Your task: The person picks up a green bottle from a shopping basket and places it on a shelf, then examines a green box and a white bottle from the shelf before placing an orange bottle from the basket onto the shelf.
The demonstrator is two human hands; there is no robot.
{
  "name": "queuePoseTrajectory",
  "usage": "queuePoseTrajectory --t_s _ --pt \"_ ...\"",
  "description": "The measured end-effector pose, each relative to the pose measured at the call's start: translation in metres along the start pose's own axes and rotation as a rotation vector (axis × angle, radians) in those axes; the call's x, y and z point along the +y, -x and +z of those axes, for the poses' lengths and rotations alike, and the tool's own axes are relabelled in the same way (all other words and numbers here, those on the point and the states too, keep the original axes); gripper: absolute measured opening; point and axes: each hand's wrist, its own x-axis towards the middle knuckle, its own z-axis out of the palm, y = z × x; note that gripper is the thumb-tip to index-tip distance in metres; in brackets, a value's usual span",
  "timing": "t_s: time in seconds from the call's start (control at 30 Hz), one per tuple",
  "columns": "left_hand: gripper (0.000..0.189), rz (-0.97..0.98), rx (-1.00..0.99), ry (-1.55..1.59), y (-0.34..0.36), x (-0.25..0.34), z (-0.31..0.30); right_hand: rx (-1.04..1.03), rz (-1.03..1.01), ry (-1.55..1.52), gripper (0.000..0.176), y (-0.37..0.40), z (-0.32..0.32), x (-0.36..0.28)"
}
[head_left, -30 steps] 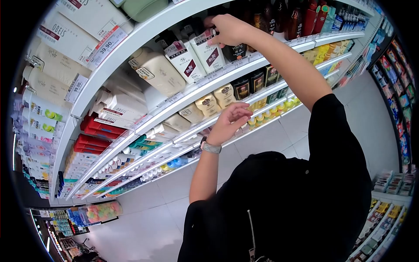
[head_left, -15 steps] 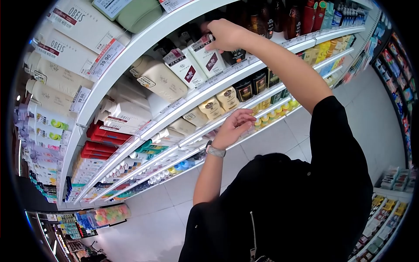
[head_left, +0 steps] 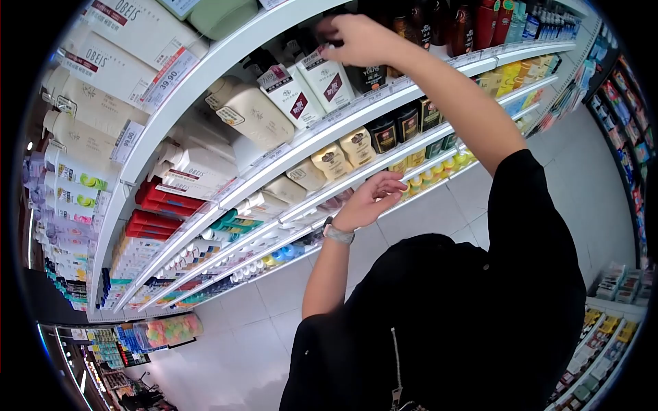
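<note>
My right hand (head_left: 358, 41) reaches into the upper shelf, just above two white boxes with dark red diamond labels. It is nearest to the right-hand white box (head_left: 325, 79); the left-hand white box (head_left: 291, 96) stands beside that one. Blur and shadow smear its fingertips, and I cannot tell whether they hold anything. Close by to the right is a dark bottle (head_left: 370, 77), partly under the forearm. My left hand (head_left: 373, 201) hangs in front of the lower shelves with loosely curled, separated fingers and nothing in it. A watch (head_left: 338, 233) is on the left wrist.
A cream pump bottle (head_left: 250, 113) stands left of the white boxes. The white shelf edge (head_left: 329, 125) with price tags runs below them. Cream bottles (head_left: 332, 161) fill the shelf beneath. Pale floor tiles (head_left: 267, 342) lie below, and another stocked rack (head_left: 620, 137) stands at right.
My right hand has moved slightly up and away from the top of the right-hand white box, which stays on the shelf. My left hand is nearly still. The view has shifted slightly.
</note>
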Motion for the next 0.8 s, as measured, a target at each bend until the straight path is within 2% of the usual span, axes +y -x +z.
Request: queuePoseTrajectory --t_s 0.03,0.1,0.13,0.23,0.37,0.4,0.5,0.53,0.63,0.77,0.8 --pt "0.042 0.004 -0.008 -0.020 0.002 0.000 0.001 0.069 -0.060 -0.062 0.052 -0.002 -0.001 0.001" --pt "0.043 -0.014 -0.001 -0.007 0.007 -0.003 0.005 0.252 -0.163 -0.083 0.029 0.001 -0.015 -0.006" --pt "0.043 -0.017 -0.002 0.001 0.008 -0.007 0.006 0.216 -0.103 -0.051 0.024 -0.004 -0.013 -0.002" --pt "0.043 -0.025 -0.007 0.011 0.009 -0.010 0.011 0.231 -0.184 0.030 0.022 -0.012 -0.004 0.007" --pt "0.042 -0.017 0.001 0.012 0.014 -0.013 0.016 0.053 -0.146 0.279 0.027 -0.043 0.009 0.033" --pt "0.041 -0.010 0.002 0.007 0.017 -0.011 0.016 -0.063 -0.059 0.286 0.033 -0.049 0.003 0.027" --pt "0.041 -0.007 0.024 0.001 0.022 -0.015 0.016 0.170 -0.368 0.096 0.038 -0.070 0.005 0.010" --pt "0.041 -0.025 0.039 0.032 0.022 -0.018 0.016 0.097 -0.340 0.176 0.043 -0.075 0.004 0.007" --pt "0.037 -0.002 0.097 0.034 0.029 -0.019 0.018 0.019 -0.287 0.107 0.043 -0.074 -0.007 -0.013" --pt "0.035 0.018 0.117 0.014 0.034 -0.020 0.021 -0.023 -0.191 0.065 0.042 -0.070 -0.019 -0.030" --pt "0.035 0.015 0.117 0.019 0.034 -0.021 0.022 -0.004 -0.218 0.071 0.041 -0.073 -0.014 -0.025"
